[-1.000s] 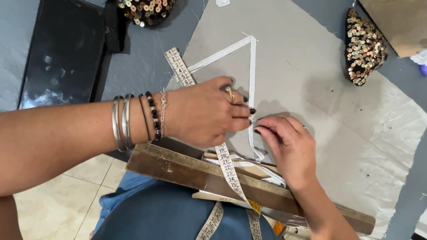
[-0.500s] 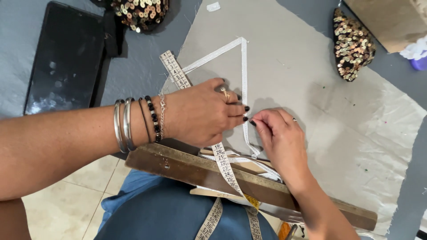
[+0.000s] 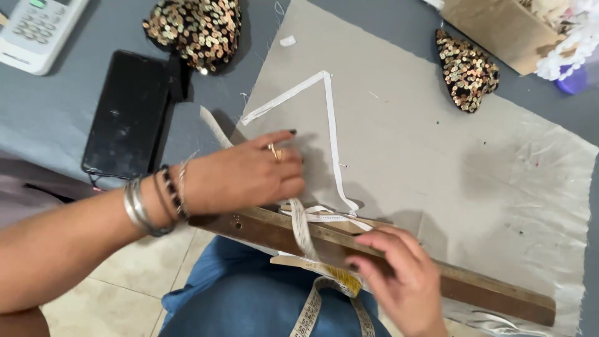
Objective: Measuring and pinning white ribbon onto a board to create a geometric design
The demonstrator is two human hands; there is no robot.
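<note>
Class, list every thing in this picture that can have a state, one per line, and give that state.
Left hand: flat, palm down on the grey fabric.
Right hand: fingers resting on the wooden edge, holding nothing visible.
White tape strip: laid in an angled peak on the fabric.
Measuring tape: draped over the wooden edge.
Phone: screen dark, lying flat.
Sequinned pieces: lying apart, untouched.
</note>
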